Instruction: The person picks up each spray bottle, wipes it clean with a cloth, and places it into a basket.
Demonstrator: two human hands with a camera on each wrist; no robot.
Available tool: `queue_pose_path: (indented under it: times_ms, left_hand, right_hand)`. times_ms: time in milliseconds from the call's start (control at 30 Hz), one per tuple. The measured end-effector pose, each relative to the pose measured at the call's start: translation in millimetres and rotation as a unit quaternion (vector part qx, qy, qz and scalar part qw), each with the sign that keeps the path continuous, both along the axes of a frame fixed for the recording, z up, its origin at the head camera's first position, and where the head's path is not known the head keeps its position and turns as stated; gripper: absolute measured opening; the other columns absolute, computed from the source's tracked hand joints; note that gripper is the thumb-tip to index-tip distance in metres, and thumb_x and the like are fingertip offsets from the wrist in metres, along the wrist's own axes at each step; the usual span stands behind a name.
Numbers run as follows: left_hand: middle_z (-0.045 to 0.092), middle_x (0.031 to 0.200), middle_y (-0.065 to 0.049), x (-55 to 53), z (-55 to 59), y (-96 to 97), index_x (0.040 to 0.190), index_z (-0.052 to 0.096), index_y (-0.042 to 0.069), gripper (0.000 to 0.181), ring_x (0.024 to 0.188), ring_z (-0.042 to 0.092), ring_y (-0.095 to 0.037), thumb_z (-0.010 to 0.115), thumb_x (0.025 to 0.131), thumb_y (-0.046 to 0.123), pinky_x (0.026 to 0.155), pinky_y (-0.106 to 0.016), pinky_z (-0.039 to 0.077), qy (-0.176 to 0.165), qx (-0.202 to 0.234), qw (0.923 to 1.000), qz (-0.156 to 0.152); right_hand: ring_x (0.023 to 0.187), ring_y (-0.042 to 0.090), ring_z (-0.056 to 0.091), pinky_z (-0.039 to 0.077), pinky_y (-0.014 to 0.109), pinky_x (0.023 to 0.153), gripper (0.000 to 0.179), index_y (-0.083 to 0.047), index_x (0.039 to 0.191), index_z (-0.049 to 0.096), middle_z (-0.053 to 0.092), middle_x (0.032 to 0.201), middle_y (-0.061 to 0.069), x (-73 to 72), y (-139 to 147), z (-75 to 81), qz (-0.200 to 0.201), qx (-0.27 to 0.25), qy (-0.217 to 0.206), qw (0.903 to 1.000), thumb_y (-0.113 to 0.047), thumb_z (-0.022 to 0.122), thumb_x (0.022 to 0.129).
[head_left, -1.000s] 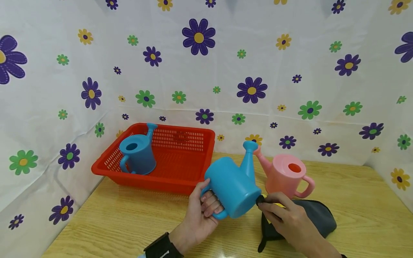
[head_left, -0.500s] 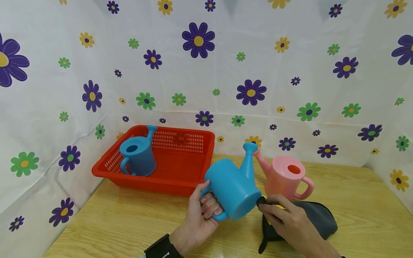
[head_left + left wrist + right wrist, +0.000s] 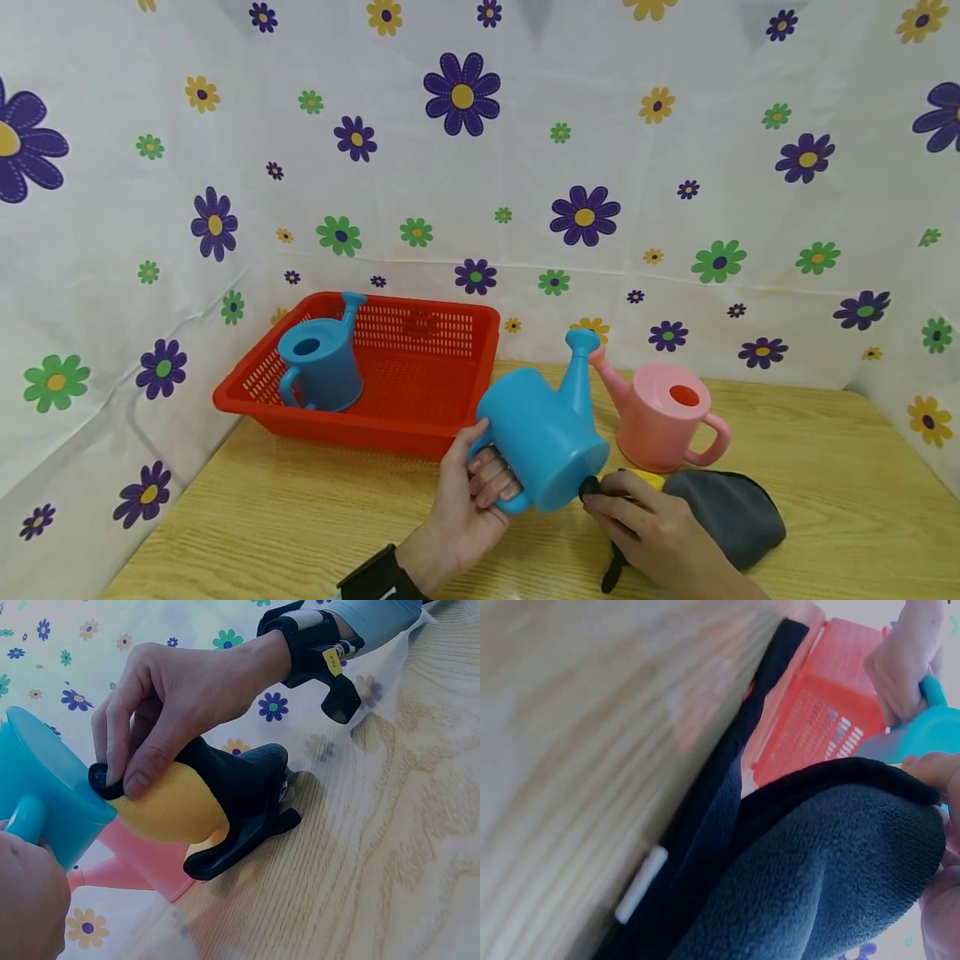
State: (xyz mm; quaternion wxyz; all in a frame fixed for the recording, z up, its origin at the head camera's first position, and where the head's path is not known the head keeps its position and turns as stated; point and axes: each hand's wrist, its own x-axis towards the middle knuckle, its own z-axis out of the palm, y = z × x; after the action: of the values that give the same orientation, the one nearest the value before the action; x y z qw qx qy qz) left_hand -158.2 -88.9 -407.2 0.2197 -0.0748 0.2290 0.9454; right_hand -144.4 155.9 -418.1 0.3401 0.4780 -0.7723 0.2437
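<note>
My left hand [image 3: 468,500] grips the handle of a blue watering can [image 3: 543,446], tipped so its base faces down and to the right. With thumb and fingers, my right hand [image 3: 660,521] pinches the dark edge of a two-sided fleece cloth [image 3: 727,512], grey on one face and yellow on the other. In the left wrist view the cloth's yellow face [image 3: 169,806] shows, and the pinched black edge is right at the can's base rim. The rest of the cloth hangs toward the table. Behind the right hand a pink watering can [image 3: 663,417] stands upright.
A red plastic basket [image 3: 420,433] with slotted walls sits at the back left of the wooden table [image 3: 300,517]. Inside it, a second blue watering can [image 3: 322,367] stands upright. A white flowered sheet [image 3: 517,158] hangs behind and at both sides.
My right hand has moved slightly left and down along the base of the blue watering can, drawing the cloth's edge with it. The left hand and the can stay nearly still.
</note>
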Motion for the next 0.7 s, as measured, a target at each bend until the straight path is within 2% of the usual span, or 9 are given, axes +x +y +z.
queue_pose_path:
  times_ms: [200, 333, 433, 500, 567, 600, 633, 700]
  left_hand:
    - [0.028, 0.051, 0.008, -1.4, -0.9, 1.5, 0.06, 0.034, 0.022, 0.048, 0.043, 0.031, -0.006, 0.058, 0.097, 0.041, 0.058, -0.02, 0.033, -0.002, 0.0, 1.0, -0.002]
    - [0.028, 0.05, 0.008, -0.9, -0.7, 2.4, 0.06, 0.034, 0.022, 0.048, 0.043, 0.031, -0.006, 0.058, 0.097, 0.04, 0.058, -0.021, 0.032, 0.005, -0.003, 0.9999, -0.01]
    - [0.028, 0.05, 0.008, -1.0, -1.1, 2.9, 0.061, 0.032, 0.022, 0.048, 0.043, 0.03, -0.006, 0.057, 0.098, 0.039, 0.057, -0.02, 0.031, 0.029, -0.021, 0.9992, -0.02]
    - [0.028, 0.05, 0.008, -1.4, -1.7, 2.8, 0.06, 0.031, 0.022, 0.049, 0.043, 0.029, -0.006, 0.057, 0.099, 0.038, 0.057, -0.021, 0.031, 0.063, -0.059, 0.9959, -0.027]
    - [0.027, 0.05, 0.008, -2.1, -2.4, 2.2, 0.059, 0.029, 0.021, 0.051, 0.044, 0.029, -0.006, 0.057, 0.099, 0.037, 0.057, -0.021, 0.031, 0.115, -0.114, 0.9865, -0.027]
    - [0.027, 0.05, 0.007, -2.4, -2.5, 1.6, 0.059, 0.03, 0.021, 0.051, 0.044, 0.03, -0.006, 0.057, 0.099, 0.035, 0.057, -0.022, 0.032, 0.146, -0.144, 0.9785, -0.021]
    - [0.027, 0.051, 0.007, -2.8, -2.7, 0.8, 0.058, 0.03, 0.02, 0.051, 0.045, 0.03, -0.006, 0.057, 0.099, 0.032, 0.058, -0.022, 0.032, 0.179, -0.178, 0.9676, -0.011]
    - [0.027, 0.052, 0.005, -3.8, -2.9, -1.3, 0.06, 0.031, 0.017, 0.049, 0.047, 0.032, -0.008, 0.057, 0.099, 0.027, 0.057, -0.023, 0.033, 0.243, -0.245, 0.9384, 0.015]
  right_hand:
    - [0.076, 0.003, 0.06, 0.051, 0.01, 0.073, 0.038, -0.013, 0.098, 0.074, 0.063, 0.097, -0.002, 6.2, -12, -4.3, 0.013, 0.02, -0.015, 0.9996, -0.035, 0.044, 0.105]
    - [0.079, 0.004, 0.061, 0.051, 0.009, 0.076, 0.033, -0.012, 0.101, 0.073, 0.064, 0.1, -0.001, 13.2, -17, -1.5, 0.046, 0.033, -0.061, 0.9965, -0.033, 0.047, 0.104]
    - [0.085, 0.007, 0.063, 0.05, 0.009, 0.082, 0.023, -0.012, 0.109, 0.071, 0.063, 0.108, 0.001, 19.1, -16, 4.4, 0.072, 0.05, -0.111, 0.99, -0.026, 0.057, 0.099]
    - [0.088, 0.009, 0.064, 0.05, 0.01, 0.085, 0.022, -0.012, 0.114, 0.07, 0.063, 0.112, 0.002, 22.1, -14, 8.7, 0.083, 0.061, -0.128, 0.9864, -0.022, 0.064, 0.095]
    - [0.09, 0.01, 0.064, 0.05, 0.011, 0.087, 0.025, -0.012, 0.116, 0.069, 0.064, 0.113, 0.001, 24.0, -11, 12.9, 0.085, 0.071, -0.136, 0.9844, -0.021, 0.067, 0.093]
    - [0.091, 0.011, 0.065, 0.051, 0.012, 0.087, 0.025, -0.012, 0.116, 0.07, 0.065, 0.113, 0.001, 24.1, -10, 14.4, 0.087, 0.074, -0.129, 0.9851, -0.023, 0.067, 0.093]
    - [0.091, 0.012, 0.065, 0.051, 0.012, 0.086, 0.025, -0.011, 0.115, 0.07, 0.066, 0.112, 0.001, 24.1, -8, 16.0, 0.089, 0.073, -0.123, 0.9857, -0.024, 0.065, 0.094]
    - [0.091, 0.012, 0.065, 0.051, 0.011, 0.085, 0.027, -0.009, 0.115, 0.07, 0.069, 0.111, 0.002, 23.7, -4, 19.0, 0.098, 0.068, -0.114, 0.9863, -0.027, 0.061, 0.097]
